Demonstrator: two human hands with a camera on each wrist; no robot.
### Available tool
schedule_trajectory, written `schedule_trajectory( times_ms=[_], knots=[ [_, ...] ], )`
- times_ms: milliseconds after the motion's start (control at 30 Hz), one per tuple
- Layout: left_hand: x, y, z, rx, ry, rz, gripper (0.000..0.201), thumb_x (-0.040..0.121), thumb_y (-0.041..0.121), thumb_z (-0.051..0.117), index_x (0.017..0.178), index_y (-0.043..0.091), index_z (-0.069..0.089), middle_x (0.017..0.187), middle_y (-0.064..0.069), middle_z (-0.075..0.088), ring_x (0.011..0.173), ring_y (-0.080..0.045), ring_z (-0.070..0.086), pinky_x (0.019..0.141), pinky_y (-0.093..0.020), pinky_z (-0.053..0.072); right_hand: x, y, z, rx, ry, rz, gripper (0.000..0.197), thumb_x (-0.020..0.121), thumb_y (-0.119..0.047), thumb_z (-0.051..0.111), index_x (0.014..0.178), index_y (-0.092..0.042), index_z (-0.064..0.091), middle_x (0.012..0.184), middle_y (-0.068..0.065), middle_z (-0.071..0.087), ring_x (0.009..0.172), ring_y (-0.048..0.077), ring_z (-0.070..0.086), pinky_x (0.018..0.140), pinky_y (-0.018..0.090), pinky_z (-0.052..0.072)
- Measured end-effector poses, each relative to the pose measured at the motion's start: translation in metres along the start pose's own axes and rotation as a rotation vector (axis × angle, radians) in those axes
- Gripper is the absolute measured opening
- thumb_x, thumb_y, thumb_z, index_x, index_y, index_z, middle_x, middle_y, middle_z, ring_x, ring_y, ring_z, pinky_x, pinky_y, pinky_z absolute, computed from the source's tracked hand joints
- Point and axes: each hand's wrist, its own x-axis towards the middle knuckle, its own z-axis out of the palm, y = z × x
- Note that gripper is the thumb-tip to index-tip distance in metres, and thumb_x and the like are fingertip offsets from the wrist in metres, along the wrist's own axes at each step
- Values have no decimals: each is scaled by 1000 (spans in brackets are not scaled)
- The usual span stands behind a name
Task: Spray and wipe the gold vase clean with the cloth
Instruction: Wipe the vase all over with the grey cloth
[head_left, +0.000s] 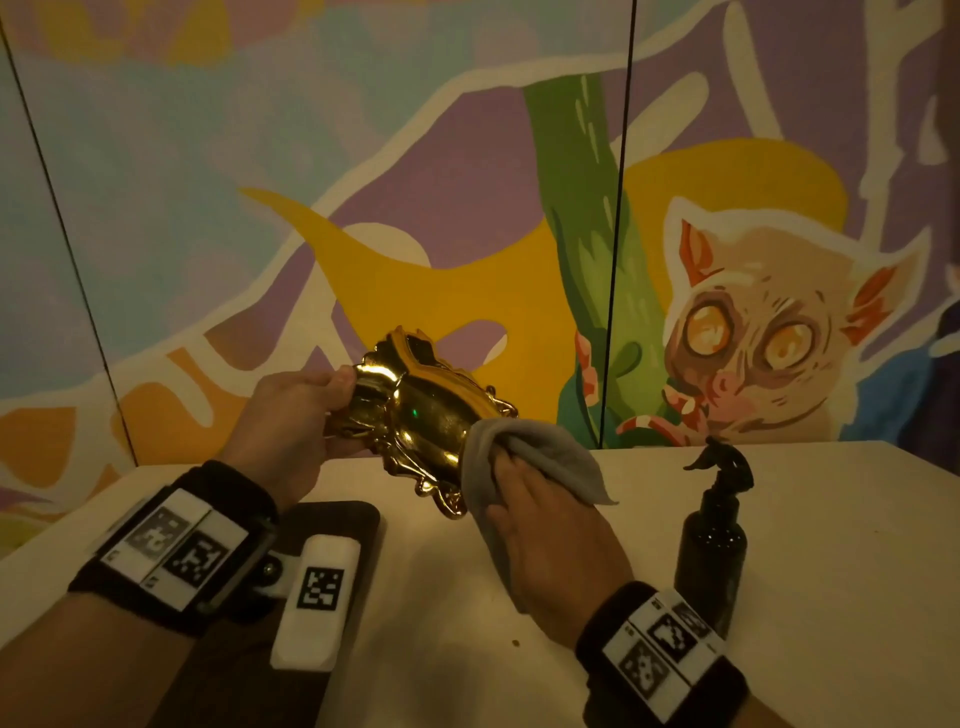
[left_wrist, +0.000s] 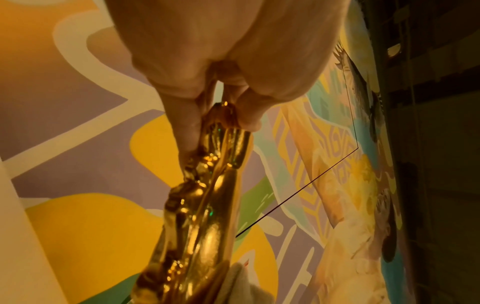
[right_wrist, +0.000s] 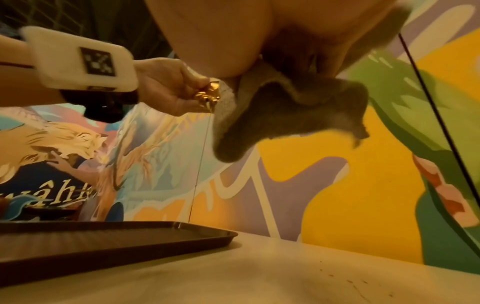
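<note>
- Head view: the gold vase, glossy with scrolled, frilled edges, is held tilted above the desk's far edge. The left hand grips one end, fingers curled round it. The right hand presses a soft grey cloth against the vase's lower end, fingers nearly straight. A matte black spray bottle stands upright toward the desk's right side; a dark tray lies at the left.
- Left wrist view: fingers pinch the vase's lumpy, mirror-bright metal.
- Right wrist view: the cloth hangs in folds under the palm, touching the vase; the tray's raised rim shows.
</note>
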Motion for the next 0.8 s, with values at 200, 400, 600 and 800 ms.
schedule_trajectory(
  times_ms=[200, 400, 600, 800],
  knots=[
    [-14, -6, 8, 78, -127, 25, 24, 97, 13, 45, 101, 0, 65, 94, -15, 66, 84, -27, 64, 68, -36, 58, 37, -9, -29, 294, -54, 162, 54, 98, -43, 30, 144, -16, 27, 141, 7, 44, 124, 18, 45, 101, 27, 33],
    [-16, -15, 18, 108, -141, -10, 27, 98, 17, 45, 110, 1, 63, 102, -19, 66, 92, -31, 62, 73, -39, 53, 53, -30, -25, 107, 8, -34, 54, 97, -38, 29, 145, -12, 26, 148, 9, 38, 133, 26, 38, 109, 41, 33],
    [-16, -17, 8, 135, -106, -2, 27, 97, 15, 47, 111, -2, 62, 103, -20, 65, 84, -26, 64, 61, -31, 54, 8, -14, -9, 96, -156, -58, 59, 93, -48, 26, 147, -24, 16, 152, -1, 30, 135, 17, 32, 110, 29, 22],
    [-20, -22, 18, 218, -198, -20, 26, 97, 19, 48, 102, 2, 67, 95, -18, 69, 88, -30, 66, 68, -37, 52, 48, -9, -19, 172, -79, 29, 63, 95, -50, 29, 147, -18, 16, 152, 3, 29, 138, 15, 28, 112, 38, 30]
  ],
)
